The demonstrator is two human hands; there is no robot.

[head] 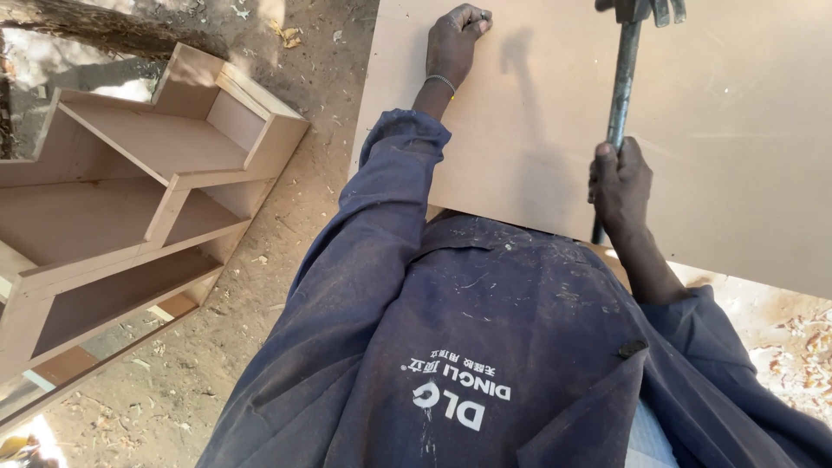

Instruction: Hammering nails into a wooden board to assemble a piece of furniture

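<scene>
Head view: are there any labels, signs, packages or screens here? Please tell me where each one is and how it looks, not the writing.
White printed logo: on the chest of the dusty dark blue work jacket, bottom centre; large block letters with a smaller line beside them, upside down from this view.
No packages, signs or screens in view.

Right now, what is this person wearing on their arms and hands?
Both arms are in long, loose sleeves of a dusty dark blue work jacket, marked with pale scuffs and specks. The left sleeve ends at the wrist, where a thin metal bracelet sits. The left hand and right hand are bare, with no gloves.
</scene>
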